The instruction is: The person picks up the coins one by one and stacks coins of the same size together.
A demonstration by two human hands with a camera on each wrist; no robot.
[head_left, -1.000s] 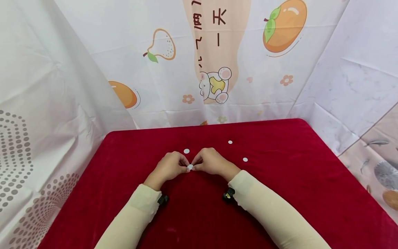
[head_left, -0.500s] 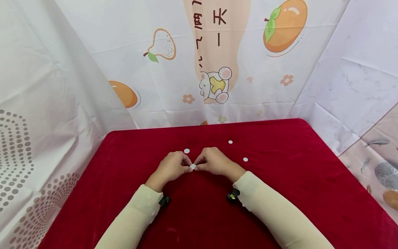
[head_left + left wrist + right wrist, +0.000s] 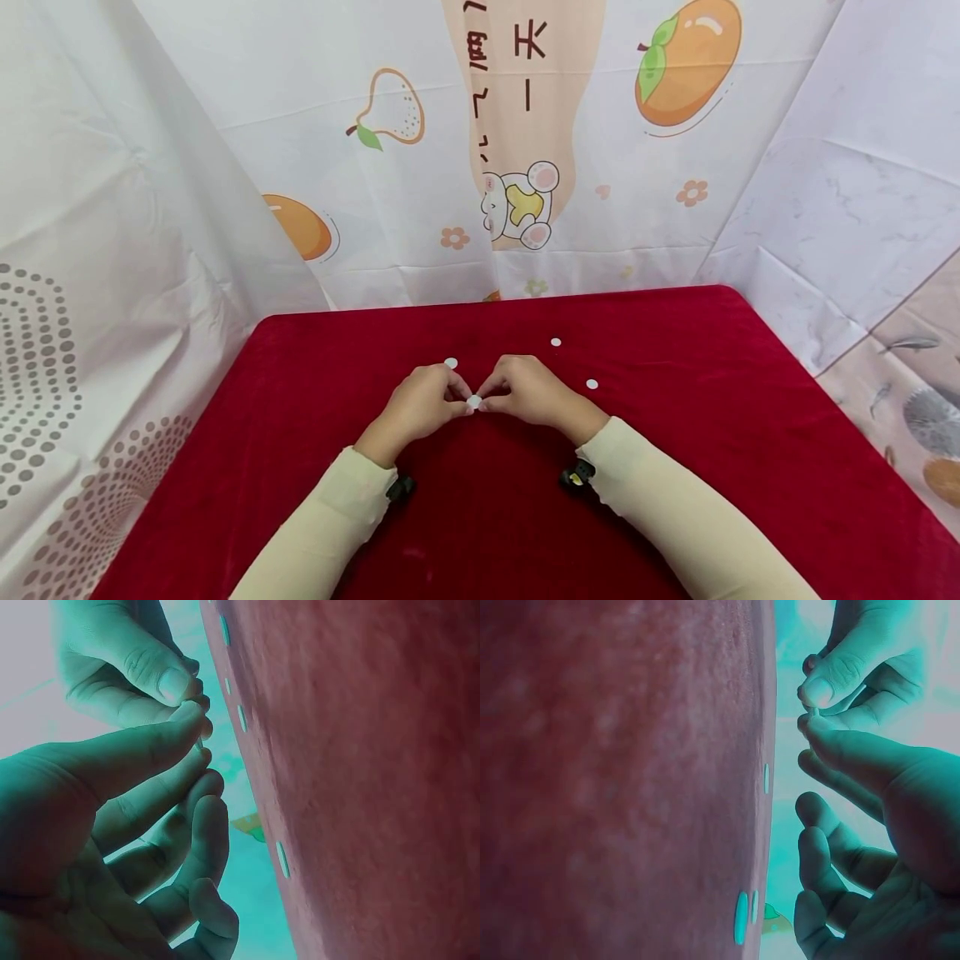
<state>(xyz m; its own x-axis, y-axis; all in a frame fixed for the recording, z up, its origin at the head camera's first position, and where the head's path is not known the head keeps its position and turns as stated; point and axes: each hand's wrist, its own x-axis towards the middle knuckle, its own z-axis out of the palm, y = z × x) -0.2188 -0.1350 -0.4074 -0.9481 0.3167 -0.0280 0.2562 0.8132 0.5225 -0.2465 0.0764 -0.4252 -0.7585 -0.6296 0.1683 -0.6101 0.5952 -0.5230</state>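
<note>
A small white disc is held edgewise between the fingertips of both hands, near the middle of the red cloth. My left hand pinches its left side with thumb and forefinger, and my right hand pinches the right side. In the left wrist view the left hand's other fingers are loosely bent below the pinch. Fingertips cover most of the disc in both wrist views, where the hands appear lifted off the cloth. Another white disc lies just beyond my left hand.
Two more white discs lie on the red cloth: a far disc and a nearer disc, both right of the hands. A white curtain with fruit prints hangs behind the table.
Both hands have shifted slightly to the right together, carrying the pinched disc with them. The left hand now partly covers the disc behind it. The other discs have stayed put.
</note>
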